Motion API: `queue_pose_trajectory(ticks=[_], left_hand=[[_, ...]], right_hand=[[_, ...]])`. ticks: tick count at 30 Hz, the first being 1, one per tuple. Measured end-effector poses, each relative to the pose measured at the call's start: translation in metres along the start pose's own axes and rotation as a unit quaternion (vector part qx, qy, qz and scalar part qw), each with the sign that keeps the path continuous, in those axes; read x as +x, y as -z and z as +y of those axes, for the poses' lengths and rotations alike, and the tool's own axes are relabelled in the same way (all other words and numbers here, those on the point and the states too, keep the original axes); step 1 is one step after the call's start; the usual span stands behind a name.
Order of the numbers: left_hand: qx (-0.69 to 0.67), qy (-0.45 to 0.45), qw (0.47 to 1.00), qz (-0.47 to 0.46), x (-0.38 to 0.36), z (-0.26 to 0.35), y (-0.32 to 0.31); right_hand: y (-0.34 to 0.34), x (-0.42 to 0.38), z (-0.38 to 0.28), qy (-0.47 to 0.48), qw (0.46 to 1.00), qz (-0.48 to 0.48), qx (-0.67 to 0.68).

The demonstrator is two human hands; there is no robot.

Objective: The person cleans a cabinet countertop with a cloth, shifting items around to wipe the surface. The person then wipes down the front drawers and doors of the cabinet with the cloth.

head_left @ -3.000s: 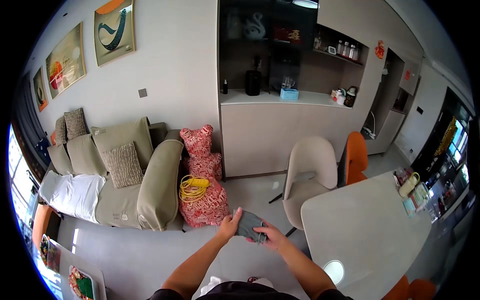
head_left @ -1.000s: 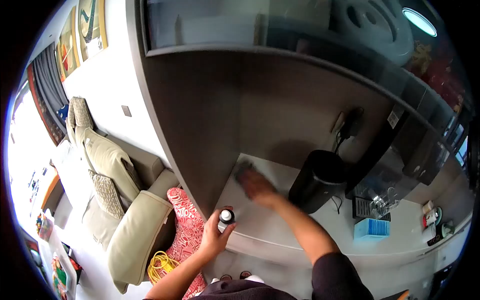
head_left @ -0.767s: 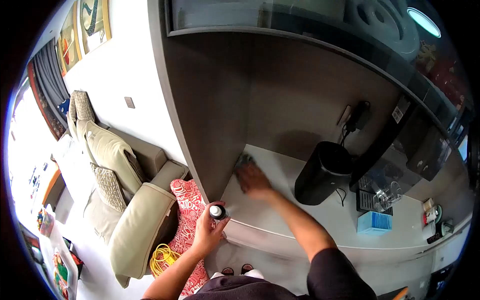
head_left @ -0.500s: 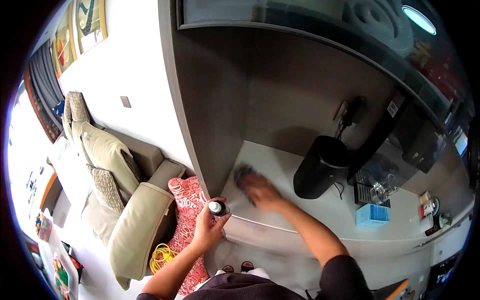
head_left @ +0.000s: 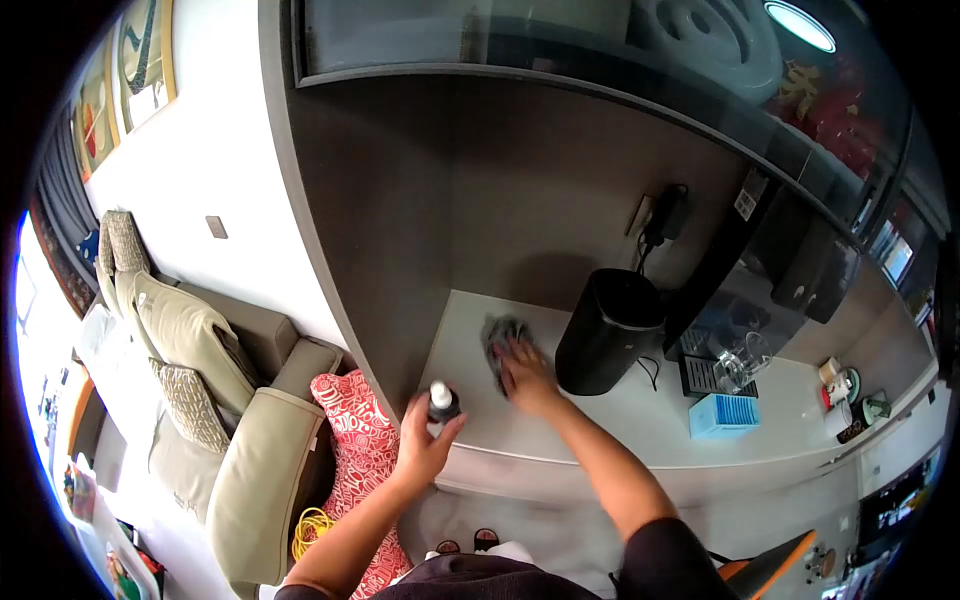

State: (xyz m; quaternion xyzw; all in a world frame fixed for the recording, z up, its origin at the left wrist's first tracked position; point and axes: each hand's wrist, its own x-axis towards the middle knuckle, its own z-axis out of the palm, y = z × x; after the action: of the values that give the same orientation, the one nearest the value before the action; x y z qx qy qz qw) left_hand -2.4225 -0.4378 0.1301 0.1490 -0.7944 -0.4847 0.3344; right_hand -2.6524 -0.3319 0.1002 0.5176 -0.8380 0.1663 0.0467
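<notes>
My left hand (head_left: 425,445) is wrapped round a small spray bottle (head_left: 441,398) with a white nozzle and a dark collar, held upright in front of the counter's edge. Its lower part is hidden by my fingers. On the white counter (head_left: 480,425), my right hand (head_left: 525,378) presses a crumpled dark grey cloth (head_left: 503,335) flat, fingers spread over it. Just right of that hand stands a tall black cylinder (head_left: 600,345).
Farther right are a light blue box (head_left: 724,416), glass cups (head_left: 742,362) on a black drip tray (head_left: 700,377), and small items (head_left: 840,395). A glass-front cabinet (head_left: 560,40) hangs above. A beige sofa (head_left: 265,470) and red patterned cushion (head_left: 355,430) stand left.
The right hand and cloth have slid right across the counter, nearer the black cylinder. The left hand still holds the bottle, and the head view has shifted slightly right.
</notes>
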Motion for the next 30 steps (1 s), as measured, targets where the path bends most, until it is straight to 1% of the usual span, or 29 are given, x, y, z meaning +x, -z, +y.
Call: queue_pose_trajectory(ticks=[2,3,5,7,9,11,12,15,17,18,19,20,21,23,24,25,26,28,30], left_hand=[[-0.105,0.052,0.993,0.021,0.025,-0.012,-0.021],[-0.157,0.076,0.984,0.031,0.041,-0.019,-0.031],[-0.093,0.079,0.991,0.050,0.071,-0.048,-0.049],[-0.050,0.083,0.992,0.078,0.094,-0.066,-0.065],[-0.028,0.086,0.988,0.124,0.115,-0.073,-0.079],[-0.051,0.081,0.988,0.118,0.135,-0.081,-0.086],[-0.010,0.078,0.989,0.124,0.148,-0.086,-0.091],[0.053,0.089,0.984,0.145,0.179,-0.096,-0.100],[0.069,0.086,0.981,0.161,0.199,-0.105,-0.110],[0.077,0.079,0.980,0.165,0.207,-0.110,-0.111],[0.086,0.074,0.979,0.167,0.211,-0.115,-0.111],[0.081,0.125,0.976,0.158,0.216,-0.120,-0.113],[0.091,0.131,0.977,0.145,0.217,-0.123,-0.114],[0.109,0.140,0.976,0.125,0.221,-0.127,-0.110],[0.090,0.116,0.984,0.104,0.215,-0.124,-0.105],[0.102,0.091,0.984,0.116,0.212,-0.126,-0.106],[0.114,0.067,0.983,0.130,0.206,-0.128,-0.109],[0.091,0.030,0.987,0.130,0.185,-0.117,-0.115],[0.020,0.002,0.995,0.102,0.148,-0.087,-0.119]], right_hand=[[-0.036,0.056,0.019,-0.053,0.997,0.054,0.007],[-0.036,0.065,0.018,-0.052,0.998,0.040,0.005],[-0.036,0.074,0.018,-0.051,0.999,0.011,0.002],[-0.028,0.042,0.019,0.063,0.998,0.001,0.029],[-0.021,-0.014,0.004,0.085,0.995,-0.010,0.053],[-0.002,-0.053,-0.006,0.073,0.995,-0.009,0.071],[0.007,-0.057,-0.004,0.070,0.994,-0.011,0.079],[-0.007,0.009,-0.003,-0.040,0.999,0.016,0.020],[-0.034,0.061,0.009,-0.075,0.993,0.087,-0.006],[-0.036,0.077,0.011,-0.094,0.988,0.124,-0.017],[-0.039,0.081,0.014,-0.062,0.991,0.121,-0.011],[-0.044,0.077,0.017,-0.035,0.993,0.116,-0.003],[-0.045,0.070,0.021,-0.008,0.994,0.110,0.002],[-0.016,0.027,0.001,0.056,0.989,0.107,0.087],[-0.008,0.001,-0.008,0.066,0.985,0.104,0.117],[-0.004,-0.022,-0.011,0.077,0.981,0.101,0.147],[-0.001,-0.039,-0.009,0.077,0.980,0.108,0.150],[0.011,-0.066,-0.003,0.078,0.976,0.125,0.159],[0.040,-0.089,-0.003,-0.036,0.953,0.073,0.292]])
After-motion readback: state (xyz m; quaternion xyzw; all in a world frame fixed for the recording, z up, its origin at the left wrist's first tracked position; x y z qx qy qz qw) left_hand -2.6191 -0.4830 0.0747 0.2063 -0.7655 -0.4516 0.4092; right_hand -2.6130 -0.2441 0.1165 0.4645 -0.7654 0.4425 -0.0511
